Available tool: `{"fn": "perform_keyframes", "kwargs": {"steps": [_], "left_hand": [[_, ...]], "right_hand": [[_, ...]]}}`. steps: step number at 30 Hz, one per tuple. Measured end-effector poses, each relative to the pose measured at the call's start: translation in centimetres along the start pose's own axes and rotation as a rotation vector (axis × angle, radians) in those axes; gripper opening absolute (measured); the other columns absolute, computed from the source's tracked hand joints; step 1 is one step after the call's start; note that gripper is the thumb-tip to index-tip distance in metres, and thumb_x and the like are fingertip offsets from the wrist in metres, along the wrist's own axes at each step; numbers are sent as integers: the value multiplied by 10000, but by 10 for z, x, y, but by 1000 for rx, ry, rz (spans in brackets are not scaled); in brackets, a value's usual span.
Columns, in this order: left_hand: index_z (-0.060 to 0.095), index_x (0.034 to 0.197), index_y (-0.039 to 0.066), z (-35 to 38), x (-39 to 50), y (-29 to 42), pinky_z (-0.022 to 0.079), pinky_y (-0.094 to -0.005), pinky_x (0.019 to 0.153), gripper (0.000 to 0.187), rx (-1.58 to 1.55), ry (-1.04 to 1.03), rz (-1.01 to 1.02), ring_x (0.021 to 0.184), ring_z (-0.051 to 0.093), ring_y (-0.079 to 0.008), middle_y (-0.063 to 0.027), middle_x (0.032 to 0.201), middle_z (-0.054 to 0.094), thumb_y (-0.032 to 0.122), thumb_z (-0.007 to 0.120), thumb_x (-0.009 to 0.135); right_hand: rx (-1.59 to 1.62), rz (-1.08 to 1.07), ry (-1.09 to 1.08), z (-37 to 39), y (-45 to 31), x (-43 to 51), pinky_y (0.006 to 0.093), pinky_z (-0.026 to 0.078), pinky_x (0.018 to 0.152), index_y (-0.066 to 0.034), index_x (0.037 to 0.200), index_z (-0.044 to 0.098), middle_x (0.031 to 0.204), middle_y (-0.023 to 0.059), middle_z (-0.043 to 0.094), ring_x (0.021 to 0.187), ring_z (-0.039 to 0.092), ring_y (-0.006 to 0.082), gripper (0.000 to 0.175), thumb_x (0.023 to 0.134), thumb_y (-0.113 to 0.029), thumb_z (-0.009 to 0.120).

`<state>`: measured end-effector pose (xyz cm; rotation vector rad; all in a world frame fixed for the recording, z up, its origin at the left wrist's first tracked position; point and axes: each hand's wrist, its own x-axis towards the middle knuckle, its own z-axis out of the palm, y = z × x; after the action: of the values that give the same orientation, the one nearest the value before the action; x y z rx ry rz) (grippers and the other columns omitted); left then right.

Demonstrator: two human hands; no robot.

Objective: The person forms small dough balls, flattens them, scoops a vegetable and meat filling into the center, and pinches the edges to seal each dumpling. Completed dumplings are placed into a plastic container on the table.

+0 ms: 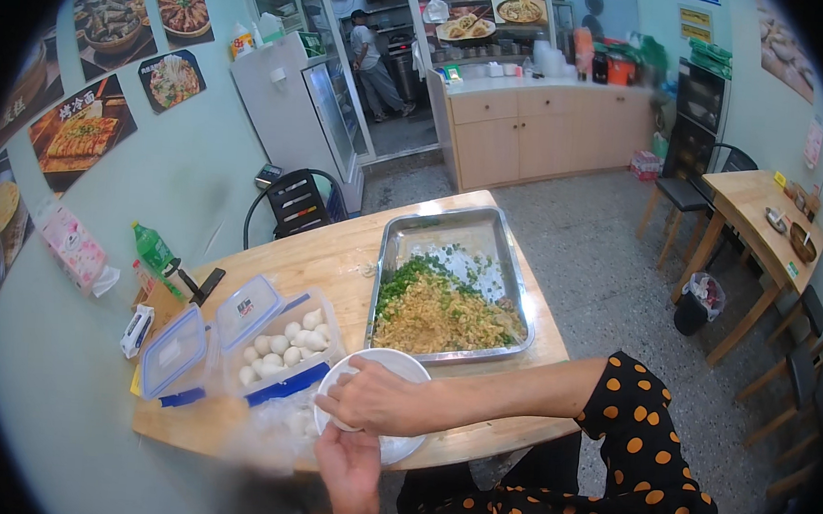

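Note:
My right hand (pixel 368 396) is over a white bowl (pixel 401 364), its fingers curled down at the bowl's left side. Just below it, my left hand (pixel 351 458) is palm up, and the two hands meet around a small pale thing that they mostly hide. A metal tray (pixel 527 299) behind the bowl holds chopped green onion (pixel 410 278) and a crumbly yellow-brown filling (pixel 429 314). Left of the bowl, an open clear plastic container (pixel 330 308) with blue clips holds several white dough balls (pixel 293 342).
Clear plastic wrap lies left of the bowl on the wooden table (pixel 312 261). A second plastic container (pixel 179 352), a green bottle (pixel 152 245) and a tissue pack (pixel 138 331) stand at the left, by the wall. A black chair (pixel 298 204) is behind the table. A person (pixel 370 60) stands in the far doorway.

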<state>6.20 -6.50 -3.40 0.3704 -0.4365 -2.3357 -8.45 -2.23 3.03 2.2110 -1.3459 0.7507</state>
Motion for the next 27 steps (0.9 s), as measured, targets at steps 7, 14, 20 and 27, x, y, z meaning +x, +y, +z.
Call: {"fn": "perform_keyframes", "kwargs": {"steps": [7, 14, 20, 27], "left_hand": [[551, 1275, 0, 5, -1, 3, 484, -377, 1020, 326, 15, -35, 15, 1176, 606, -223, -122, 1279, 627, 129, 370, 1037], [540, 1294, 10, 4, -2, 3, 480, -386, 1026, 340, 7, -7, 59, 1187, 599, -229, -115, 1289, 619, 142, 358, 1039], [539, 1292, -4, 1, -3, 3, 476, -383, 1021, 347, -5, 19, 25, 1206, 589, -222, -114, 1299, 616, 138, 356, 1034], [533, 1306, 17, 7, -3, -1, 464, -385, 1040, 343, -41, -40, -5, 1212, 584, -209, -102, 1319, 600, 174, 368, 1051]], "right_hand": [[-37, -61, -256, 2, 2, -2, 405, 451, 839, -44, 866, 589, 694, 54, 614, 732, 661, 235, 160, 744, -131, 645], [-12, 1, -121, 8, 0, -1, 459, 451, 910, -52, 839, 588, 682, 66, 608, 726, 660, 245, 126, 749, -120, 644], [-57, -20, -78, 6, -2, 2, 474, 435, 940, -64, 774, 602, 670, 70, 604, 722, 660, 258, 87, 729, -120, 651], [-63, -51, -218, 1, -3, 3, 447, 429, 879, -81, 743, 594, 714, 61, 604, 764, 659, 250, 61, 735, -120, 641]]}}
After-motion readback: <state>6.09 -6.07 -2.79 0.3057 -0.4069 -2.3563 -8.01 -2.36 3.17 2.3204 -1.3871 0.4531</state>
